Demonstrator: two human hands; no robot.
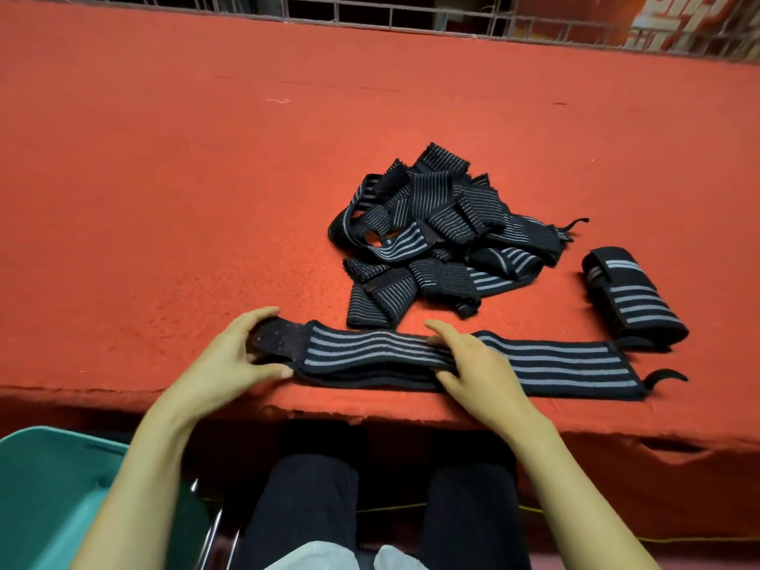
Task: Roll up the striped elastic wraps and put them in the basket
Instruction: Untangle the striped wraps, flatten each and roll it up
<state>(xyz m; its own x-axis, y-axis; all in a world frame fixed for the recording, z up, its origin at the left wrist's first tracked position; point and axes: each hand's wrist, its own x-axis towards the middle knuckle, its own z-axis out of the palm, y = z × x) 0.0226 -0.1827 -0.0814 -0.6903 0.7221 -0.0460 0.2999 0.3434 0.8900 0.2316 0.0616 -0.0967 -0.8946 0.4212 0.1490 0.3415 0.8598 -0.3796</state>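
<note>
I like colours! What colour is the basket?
The basket is teal; the head view shows it, lower left.

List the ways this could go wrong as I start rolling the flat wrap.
1. The flat wrap lies right along the table's near edge; with only the left hand pinching its fuzzy end and the right hand resting mid-length, it may slip off.
2. Its loose loop at the right end could trail and skew the roll.
3. The basket sits low at the left, below the table; a dropped roll might miss.
</note>
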